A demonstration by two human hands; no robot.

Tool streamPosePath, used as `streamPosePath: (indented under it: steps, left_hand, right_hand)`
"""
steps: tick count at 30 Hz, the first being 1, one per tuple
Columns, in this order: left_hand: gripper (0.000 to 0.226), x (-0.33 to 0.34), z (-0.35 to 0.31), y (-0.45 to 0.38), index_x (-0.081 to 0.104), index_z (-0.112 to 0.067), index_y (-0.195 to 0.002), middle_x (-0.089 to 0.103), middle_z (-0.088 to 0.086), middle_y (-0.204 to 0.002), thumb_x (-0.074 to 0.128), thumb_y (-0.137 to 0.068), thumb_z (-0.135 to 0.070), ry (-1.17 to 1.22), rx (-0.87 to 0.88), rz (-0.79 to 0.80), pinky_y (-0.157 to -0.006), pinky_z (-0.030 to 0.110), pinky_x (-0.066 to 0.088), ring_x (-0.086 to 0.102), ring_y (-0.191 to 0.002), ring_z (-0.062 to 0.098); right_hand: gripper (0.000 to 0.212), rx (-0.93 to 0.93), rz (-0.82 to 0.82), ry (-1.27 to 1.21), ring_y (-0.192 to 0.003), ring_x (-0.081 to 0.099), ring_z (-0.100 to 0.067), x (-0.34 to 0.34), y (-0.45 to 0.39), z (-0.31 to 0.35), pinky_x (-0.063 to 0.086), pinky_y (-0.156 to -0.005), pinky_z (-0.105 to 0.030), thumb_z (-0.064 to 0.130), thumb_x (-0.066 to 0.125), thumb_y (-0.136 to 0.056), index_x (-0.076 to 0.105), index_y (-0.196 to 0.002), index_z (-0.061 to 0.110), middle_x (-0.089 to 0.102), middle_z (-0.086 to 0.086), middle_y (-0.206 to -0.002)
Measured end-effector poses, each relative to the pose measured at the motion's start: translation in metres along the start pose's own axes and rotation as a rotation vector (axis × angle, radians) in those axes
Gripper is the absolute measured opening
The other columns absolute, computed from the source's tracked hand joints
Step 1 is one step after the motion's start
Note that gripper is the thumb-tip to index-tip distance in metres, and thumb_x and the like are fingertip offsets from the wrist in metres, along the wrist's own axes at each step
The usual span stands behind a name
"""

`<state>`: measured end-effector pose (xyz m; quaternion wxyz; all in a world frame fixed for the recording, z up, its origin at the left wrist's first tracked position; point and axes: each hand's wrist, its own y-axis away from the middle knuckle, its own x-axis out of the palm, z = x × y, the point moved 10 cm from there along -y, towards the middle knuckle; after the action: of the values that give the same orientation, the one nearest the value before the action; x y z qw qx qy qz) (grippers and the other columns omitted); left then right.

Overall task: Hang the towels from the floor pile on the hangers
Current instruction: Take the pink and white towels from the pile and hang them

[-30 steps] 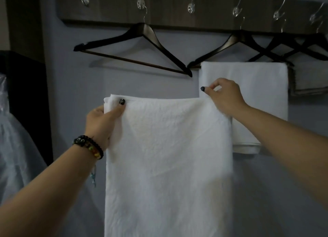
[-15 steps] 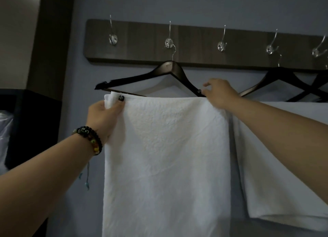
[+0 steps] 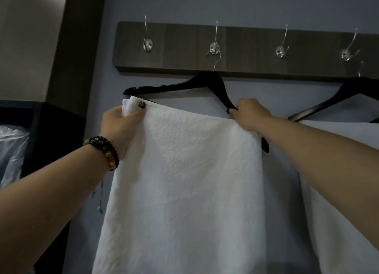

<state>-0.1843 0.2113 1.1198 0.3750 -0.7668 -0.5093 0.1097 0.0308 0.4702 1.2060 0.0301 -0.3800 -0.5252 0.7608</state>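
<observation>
Left hand (image 3: 121,128): clenched on the white towel's (image 3: 184,191) upper left corner, thumb on front
Right hand (image 3: 249,115): pinching the towel's upper right corner, touching the black hanger (image 3: 205,82)
Towel: hanging between both hands, just below the hanger
Behind the hands: wooden hook rail (image 3: 246,48) on a grey wall; second hanger (image 3: 338,97) with another towel (image 3: 348,191) right of the right hand

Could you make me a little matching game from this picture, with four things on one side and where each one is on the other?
Things:
1. left hand
2. right hand
3. black hanger
4. leftmost hook

Places:
A. hangs from the second hook on the board
B. grips the towel's top left corner
C. bare, nothing on it
D. at the towel's top right corner, by the hanger's arm

Pairs: 1-B, 2-D, 3-A, 4-C
</observation>
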Motion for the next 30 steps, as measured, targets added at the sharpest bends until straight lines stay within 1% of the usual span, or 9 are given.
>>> streamPosePath:
  steps: [2, 7, 12, 16, 21, 25, 27, 28, 30]
  left_hand:
    - [0.024, -0.003, -0.001, -0.002, 0.065, -0.018, -0.084, 0.067, 0.005, -0.086, 0.066, -0.088, -0.041, -0.002, 0.004, -0.001, -0.076, 0.040, 0.058, 0.065, -0.079, 0.023]
    - [0.023, -0.002, -0.011, -0.005, 0.066, -0.018, -0.084, 0.065, 0.001, -0.079, 0.067, -0.088, -0.040, 0.017, 0.035, -0.008, -0.065, 0.031, 0.056, 0.062, -0.068, 0.016]
    - [0.023, 0.007, -0.016, 0.003, 0.067, -0.019, -0.088, 0.068, 0.001, -0.085, 0.068, -0.087, -0.042, 0.045, 0.016, 0.023, -0.066, 0.032, 0.057, 0.066, -0.073, 0.017]
    - [0.025, 0.019, -0.015, 0.020, 0.067, -0.017, -0.085, 0.069, 0.003, -0.083, 0.068, -0.086, -0.041, 0.038, 0.001, 0.056, -0.061, 0.031, 0.057, 0.065, -0.068, 0.017]
    - [0.030, 0.043, -0.005, 0.061, 0.070, -0.006, -0.086, 0.070, 0.008, -0.074, 0.071, -0.085, -0.037, 0.073, -0.077, 0.148, -0.055, 0.031, 0.057, 0.065, -0.056, 0.019]
    - [0.027, 0.063, 0.004, 0.111, 0.071, -0.007, -0.082, 0.072, 0.008, -0.070, 0.071, -0.086, -0.033, 0.072, -0.163, 0.250, -0.054, 0.031, 0.057, 0.067, -0.055, 0.018]
    - [0.028, 0.070, 0.008, 0.140, 0.071, -0.005, -0.083, 0.073, 0.009, -0.071, 0.071, -0.086, -0.033, 0.062, -0.215, 0.307, -0.056, 0.033, 0.057, 0.068, -0.057, 0.020]
    - [0.029, 0.073, 0.010, 0.154, 0.070, -0.004, -0.082, 0.072, 0.010, -0.070, 0.071, -0.085, -0.033, 0.053, -0.241, 0.330, -0.055, 0.034, 0.056, 0.067, -0.057, 0.021]
    - [0.030, 0.076, 0.011, 0.184, 0.069, -0.002, -0.081, 0.071, 0.011, -0.068, 0.071, -0.084, -0.032, 0.055, -0.288, 0.376, -0.054, 0.032, 0.054, 0.066, -0.055, 0.022]
  right_hand:
    - [0.039, -0.007, -0.001, 0.008, -0.061, 0.045, -0.014, 0.000, -0.004, 0.004, 0.029, -0.048, -0.027, 0.039, 0.041, -0.100, 0.043, -0.069, 0.017, 0.048, -0.001, -0.072]
    - [0.039, -0.004, -0.056, -0.023, -0.060, 0.044, -0.015, -0.013, -0.009, 0.005, 0.029, -0.048, -0.027, 0.034, 0.040, -0.102, 0.039, -0.066, 0.018, 0.045, -0.001, -0.070]
    - [0.038, -0.023, -0.137, -0.056, -0.059, 0.043, -0.014, -0.030, 0.002, -0.008, 0.029, -0.048, -0.026, 0.034, 0.041, -0.101, 0.038, -0.067, 0.017, 0.044, -0.001, -0.069]
    - [0.038, -0.051, -0.179, -0.039, -0.056, 0.045, -0.017, -0.042, 0.029, -0.028, 0.030, -0.046, -0.026, 0.037, 0.044, -0.099, 0.035, -0.068, 0.017, 0.045, -0.003, -0.067]
    - [0.035, -0.116, -0.233, 0.077, -0.053, 0.045, -0.020, -0.059, 0.096, -0.061, 0.029, -0.045, -0.027, 0.041, 0.049, -0.095, 0.046, -0.079, 0.011, 0.049, -0.006, -0.064]
    - [0.035, -0.259, -0.367, 0.150, -0.035, 0.034, -0.013, -0.075, 0.179, -0.084, 0.024, -0.038, -0.021, 0.034, 0.068, -0.084, 0.050, -0.063, 0.012, 0.040, 0.003, -0.043]
    - [0.039, -0.309, -0.405, 0.079, -0.036, 0.034, -0.011, -0.080, 0.222, -0.097, 0.030, -0.035, -0.023, 0.041, 0.064, -0.082, 0.056, -0.057, 0.011, 0.038, 0.007, -0.043]
    - [0.039, -0.313, -0.402, 0.005, -0.041, 0.035, -0.008, -0.082, 0.243, -0.105, 0.032, -0.037, -0.025, 0.043, 0.059, -0.080, 0.058, -0.057, 0.012, 0.039, 0.007, -0.047]
    - [0.036, -0.309, -0.348, -0.177, -0.053, 0.039, -0.009, -0.084, 0.281, -0.118, 0.032, -0.046, -0.021, 0.041, 0.059, -0.077, 0.058, -0.059, 0.010, 0.042, 0.004, -0.058]
